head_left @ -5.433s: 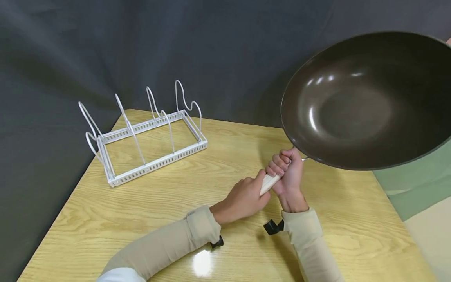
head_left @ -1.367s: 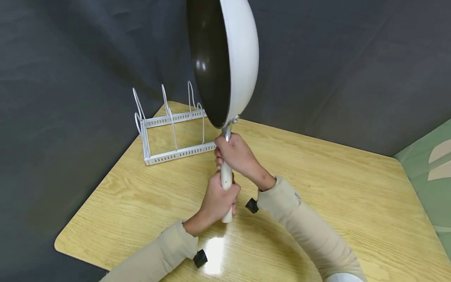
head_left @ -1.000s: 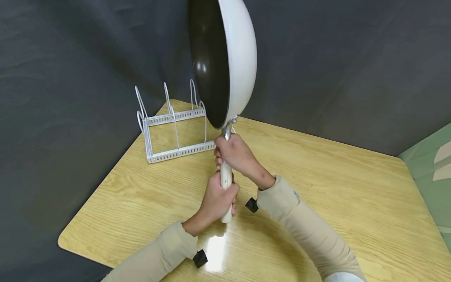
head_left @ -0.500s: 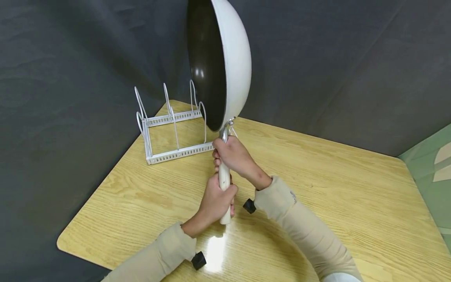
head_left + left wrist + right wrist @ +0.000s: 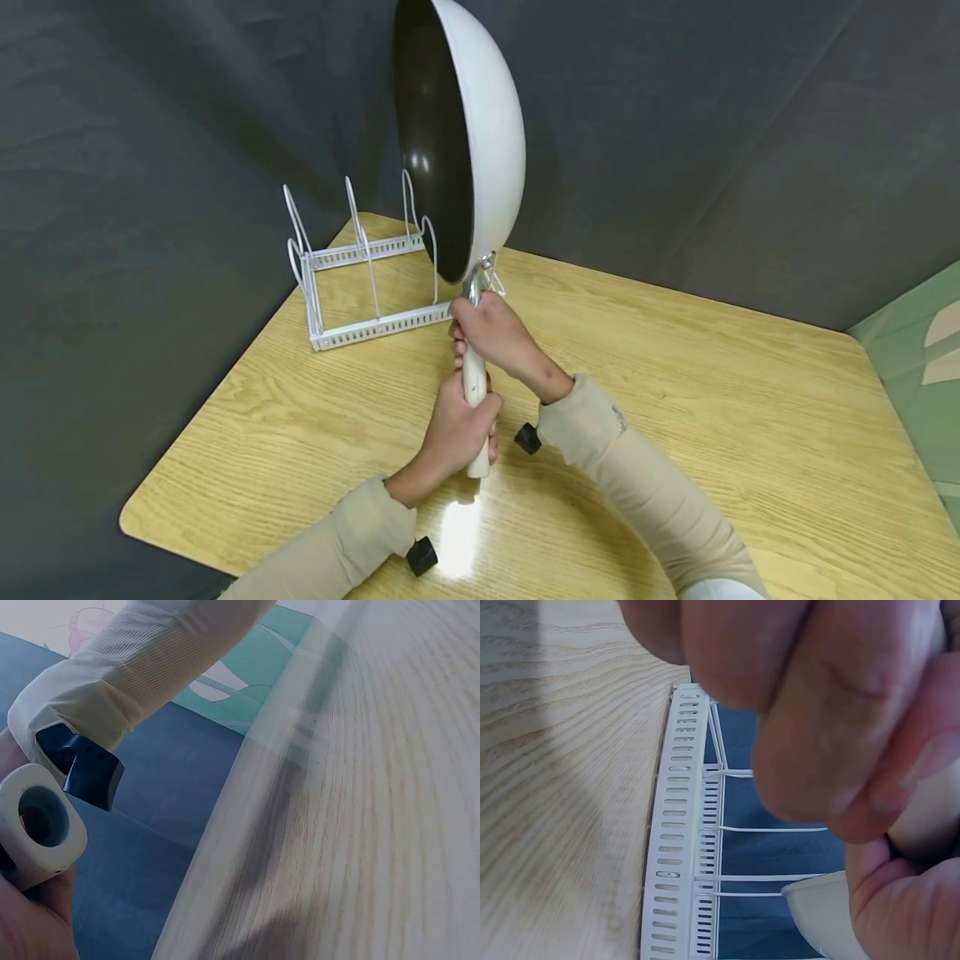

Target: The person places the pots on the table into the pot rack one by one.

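White pan (image 5: 483, 150) held on end at the rack (image 5: 382, 326)

Dark cloth (image 5: 712, 125) hangs behind a pale wooden table (image 5: 675, 358), where a person holds up the pan in a two-handed grip. Its bowl (image 5: 495, 158) rises at twelve o'clock from the hands; the long axis runs almost straight, from the butt at six to the far rim at twelve. Of the two, the right hand (image 5: 498, 333) is nearer the bowl, with the left hand (image 5: 452, 427) below it, toward six. From both, the rack lies at about half past ten. In the head view the bowl's lower edge overlaps the rack's three-o'clock end, just past a wire hoop (image 5: 434, 262); whether metal touches metal cannot be told.

The bowl is deep and round, smooth white outside, that face turned to three o'clock. Its hollow side looks to nine, dark brown and glossy, with small bright glints. The rack is white too, thin hoops standing on a slotted base that rests on the table.

Both hands are wrapped firmly round the cream handle (image 5: 475, 379), fingers curled, with nothing else in their hold. A silvery collar (image 5: 475, 286) joins handle to bowl just above the right hand. Smallest of all, a dark speck (image 5: 474, 388) marks the handle between the two fists, and the left wrist view shows a hollow in the butt.
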The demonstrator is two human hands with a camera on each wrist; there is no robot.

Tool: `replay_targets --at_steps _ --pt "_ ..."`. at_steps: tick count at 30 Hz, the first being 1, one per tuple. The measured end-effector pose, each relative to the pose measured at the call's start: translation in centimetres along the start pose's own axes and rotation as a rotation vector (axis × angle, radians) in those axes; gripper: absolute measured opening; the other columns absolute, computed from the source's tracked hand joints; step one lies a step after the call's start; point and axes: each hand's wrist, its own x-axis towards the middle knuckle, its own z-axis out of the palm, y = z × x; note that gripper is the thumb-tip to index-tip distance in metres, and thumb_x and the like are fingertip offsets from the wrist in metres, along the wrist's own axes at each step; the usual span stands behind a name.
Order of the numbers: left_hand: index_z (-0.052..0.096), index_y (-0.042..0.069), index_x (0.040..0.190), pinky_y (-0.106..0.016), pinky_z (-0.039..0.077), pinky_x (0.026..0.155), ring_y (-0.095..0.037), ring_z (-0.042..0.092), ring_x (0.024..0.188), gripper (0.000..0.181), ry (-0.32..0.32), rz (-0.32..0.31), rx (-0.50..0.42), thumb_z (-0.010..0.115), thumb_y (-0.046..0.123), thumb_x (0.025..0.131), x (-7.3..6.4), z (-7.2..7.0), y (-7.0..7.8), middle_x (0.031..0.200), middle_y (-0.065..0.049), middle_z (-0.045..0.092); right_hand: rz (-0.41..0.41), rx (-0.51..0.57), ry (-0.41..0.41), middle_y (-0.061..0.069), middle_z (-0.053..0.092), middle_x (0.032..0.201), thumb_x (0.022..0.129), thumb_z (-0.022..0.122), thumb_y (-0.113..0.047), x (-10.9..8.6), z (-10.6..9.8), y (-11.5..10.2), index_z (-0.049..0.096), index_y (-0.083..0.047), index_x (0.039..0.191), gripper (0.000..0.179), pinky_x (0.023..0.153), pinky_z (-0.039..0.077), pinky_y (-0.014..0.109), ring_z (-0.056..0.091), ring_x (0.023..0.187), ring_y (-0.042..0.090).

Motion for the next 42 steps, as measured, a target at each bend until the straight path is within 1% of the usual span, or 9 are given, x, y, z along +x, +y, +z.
replay_targets --at_steps 7,14,21,25,29,37,42 --pt "0.049 0.002 0.098 -0.039 0.049 0.033 -0.018 0.052 0.034 0.009 0.000 -0.009 -0.014 0.048 0.001 0.089 0.0 0.1 -0.2 0.055 -0.005 0.051 0.025 -0.003 -0.021 0.005 0.054 0.057 0.099 0.042 -0.017 0.2 -0.2 0.2 0.055 -0.004 0.068 0.037 0.052 0.055 0.032 0.057 0.048 0.018" --pt "0.049 0.001 0.099 -0.040 0.049 0.033 -0.019 0.051 0.035 0.010 0.001 -0.006 -0.014 0.049 0.001 0.089 0.1 0.1 -0.3 0.056 -0.005 0.051 0.035 -0.021 -0.039 0.006 0.056 0.058 0.099 0.042 -0.018 0.4 -0.4 0.5 0.056 -0.004 0.068 0.037 0.054 0.056 0.033 0.059 0.049 0.019" --pt "0.048 -0.008 0.104 -0.036 0.049 0.034 -0.018 0.052 0.035 0.017 -0.002 -0.030 -0.017 0.049 0.001 0.090 0.2 0.1 -0.7 0.058 -0.005 0.052 0.058 -0.034 -0.042 0.006 0.057 0.060 0.100 0.043 -0.020 0.5 -0.5 0.9 0.057 -0.005 0.069 0.037 0.056 0.056 0.033 0.060 0.050 0.020" --pt "0.048 -0.010 0.107 -0.034 0.049 0.034 -0.018 0.053 0.036 0.020 0.000 -0.053 -0.025 0.049 0.001 0.090 0.1 0.0 -0.9 0.058 -0.005 0.052 0.072 -0.026 -0.038 0.006 0.056 0.060 0.101 0.044 -0.020 0.6 -0.4 1.3 0.056 -0.005 0.070 0.036 0.056 0.057 0.033 0.060 0.050 0.019" --pt "0.048 -0.009 0.107 -0.034 0.049 0.034 -0.017 0.053 0.036 0.020 0.004 -0.063 -0.013 0.050 0.002 0.090 0.1 0.0 -1.1 0.058 -0.005 0.052 0.070 -0.015 -0.047 0.006 0.056 0.061 0.101 0.044 -0.020 0.6 -0.4 1.6 0.055 -0.005 0.071 0.036 0.055 0.056 0.033 0.060 0.050 0.019" --pt "0.048 -0.011 0.109 -0.034 0.050 0.035 -0.017 0.053 0.037 0.024 -0.004 -0.061 -0.014 0.050 0.003 0.091 0.3 -0.2 -1.4 0.059 -0.005 0.052 0.078 0.007 -0.074 0.004 0.054 0.061 0.101 0.042 -0.019 1.0 -0.4 2.1 0.054 -0.006 0.071 0.035 0.055 0.056 0.033 0.059 0.051 0.019" --pt "0.048 -0.012 0.107 -0.037 0.051 0.035 -0.018 0.054 0.036 0.022 -0.012 -0.050 -0.010 0.050 0.003 0.091 0.3 -0.3 -1.7 0.058 -0.005 0.052 0.094 0.024 -0.077 0.004 0.054 0.061 0.102 0.042 -0.019 1.0 -0.4 2.4 0.053 -0.006 0.071 0.035 0.055 0.056 0.032 0.059 0.051 0.018"
